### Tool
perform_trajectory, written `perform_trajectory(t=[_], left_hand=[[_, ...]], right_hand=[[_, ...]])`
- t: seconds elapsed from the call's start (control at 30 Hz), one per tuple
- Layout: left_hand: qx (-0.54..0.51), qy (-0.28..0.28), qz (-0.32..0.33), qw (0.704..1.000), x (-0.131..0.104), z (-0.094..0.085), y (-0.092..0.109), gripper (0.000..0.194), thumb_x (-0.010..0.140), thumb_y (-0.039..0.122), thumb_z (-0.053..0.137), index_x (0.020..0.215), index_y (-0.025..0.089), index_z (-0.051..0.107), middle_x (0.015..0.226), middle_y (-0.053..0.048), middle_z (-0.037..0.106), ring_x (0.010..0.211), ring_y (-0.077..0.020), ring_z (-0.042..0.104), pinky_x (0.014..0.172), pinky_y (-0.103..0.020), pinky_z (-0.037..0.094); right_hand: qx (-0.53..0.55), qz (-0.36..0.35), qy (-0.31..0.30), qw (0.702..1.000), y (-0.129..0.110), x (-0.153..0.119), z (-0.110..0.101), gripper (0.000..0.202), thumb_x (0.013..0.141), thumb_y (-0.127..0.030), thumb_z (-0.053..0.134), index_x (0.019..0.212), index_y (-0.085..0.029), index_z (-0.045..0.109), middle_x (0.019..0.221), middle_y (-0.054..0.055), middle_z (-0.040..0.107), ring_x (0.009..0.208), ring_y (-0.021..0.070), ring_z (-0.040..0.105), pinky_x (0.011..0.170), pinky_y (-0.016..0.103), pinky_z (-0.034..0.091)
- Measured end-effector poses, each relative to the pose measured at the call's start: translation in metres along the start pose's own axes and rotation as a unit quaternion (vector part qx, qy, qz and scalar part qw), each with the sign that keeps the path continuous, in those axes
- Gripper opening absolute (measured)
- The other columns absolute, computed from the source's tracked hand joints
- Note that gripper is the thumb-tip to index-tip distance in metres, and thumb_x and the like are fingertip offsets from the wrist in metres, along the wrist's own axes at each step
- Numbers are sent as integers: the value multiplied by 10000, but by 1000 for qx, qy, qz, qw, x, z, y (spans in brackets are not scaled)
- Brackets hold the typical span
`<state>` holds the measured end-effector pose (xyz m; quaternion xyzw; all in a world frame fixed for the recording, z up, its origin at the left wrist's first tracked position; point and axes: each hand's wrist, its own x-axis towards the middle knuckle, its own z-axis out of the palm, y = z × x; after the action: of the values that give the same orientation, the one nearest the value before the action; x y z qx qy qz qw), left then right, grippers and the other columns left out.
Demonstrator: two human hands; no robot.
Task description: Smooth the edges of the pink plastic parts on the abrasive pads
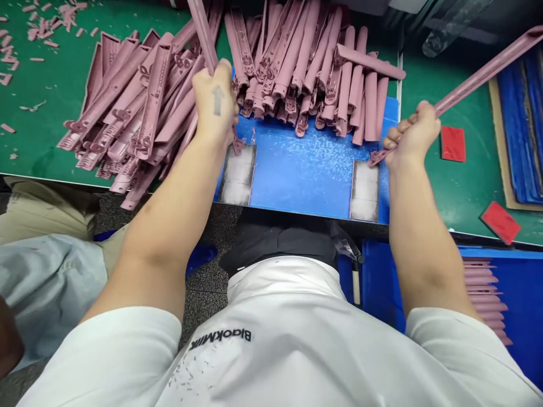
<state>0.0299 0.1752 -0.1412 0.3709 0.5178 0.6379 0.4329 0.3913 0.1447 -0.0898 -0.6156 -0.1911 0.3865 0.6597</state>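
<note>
My left hand (215, 100) is closed around a long pink plastic part (203, 34), which stands tilted with its lower end by a grey-white pad (237, 176) on the blue board (301, 175). In my right hand (413, 134), fingers wrapped round it, is another long pink plastic part (487, 70). It slants up to the right, its lower end over a second grey-white pad (365, 189). One heap of similar pink parts (139, 96) lies left of my left hand. A further pile of pink parts (305, 62) lies between and beyond my hands.
Small pink scraps (48, 25) are scattered at the far left of the green table (38, 124). Two red pads (453, 143) lie at the right, near stacked blue sheets (524, 124). Below, a blue bin (526, 299) holds pink parts. Someone's clothed legs (55, 271) are at left.
</note>
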Motion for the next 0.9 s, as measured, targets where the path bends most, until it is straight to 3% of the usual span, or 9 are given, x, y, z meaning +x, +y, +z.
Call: perform_trajectory(t=[0.1,0.2,0.4,0.47,0.57,0.67,0.77,0.83,0.9], left_hand=[[57,45,-94,993,-19,13,23,456,1335,263,477,916,264,298,691,43,113,670,-198,99,680,-392,94],[36,100,-62,992,-32,22,41,475,1368,247,386,911,271,258,692,48,82,656,-203,55,664,-410,68],[-51,57,-31,997,-42,11,41,483,1360,197,486,896,263,369,627,90,186,571,-153,107,586,-390,63],[-100,55,60,992,-62,-3,35,522,1374,191,436,862,256,361,608,97,202,531,-124,147,565,-364,104],[-110,-7,166,980,-110,-35,30,638,1330,357,611,753,261,357,571,78,278,490,-105,252,540,-335,183],[-63,-46,87,993,-130,-51,30,716,1174,488,861,711,263,363,553,78,271,462,-97,228,500,-331,147],[-14,-50,-9,999,-95,-32,30,638,1146,382,907,761,250,415,568,95,255,471,-78,244,520,-325,144],[-21,-7,16,1000,-70,-11,27,577,1243,339,792,817,246,414,597,105,238,497,-70,273,564,-319,179],[-41,6,97,994,-73,-1,23,595,1319,455,669,833,253,391,621,97,270,519,-79,316,586,-323,210]], right_hand=[[-20,0,-18,1000,-2,-9,-2,486,1307,-238,336,837,-333,260,578,-149,77,538,124,-20,532,348,-37],[-5,-35,-3,999,4,-2,-10,474,1305,-258,313,840,-331,258,588,-146,78,505,114,8,513,329,-23],[-39,-179,-132,974,30,27,-31,514,1318,-454,419,829,-347,305,607,-131,201,469,105,199,470,271,252],[-46,-300,-148,941,38,7,-47,600,1301,-661,424,795,-350,332,609,-90,286,503,137,370,511,304,439],[-97,-435,-218,868,46,-56,-90,725,1125,-892,696,739,-302,528,704,-3,575,706,195,682,824,420,699],[-98,-395,-244,880,47,-96,-125,684,1121,-789,789,729,-281,552,654,-27,564,618,189,661,752,422,706],[-133,-270,-252,920,41,-71,-107,701,1154,-767,740,730,-296,440,551,-94,343,414,134,405,469,333,519],[-147,-272,-227,924,37,-38,-76,730,1151,-846,678,740,-316,389,561,-105,287,409,121,347,435,306,440],[-112,-340,-172,918,36,-21,-57,744,1164,-936,523,764,-326,374,600,-83,325,464,140,437,496,317,501]])
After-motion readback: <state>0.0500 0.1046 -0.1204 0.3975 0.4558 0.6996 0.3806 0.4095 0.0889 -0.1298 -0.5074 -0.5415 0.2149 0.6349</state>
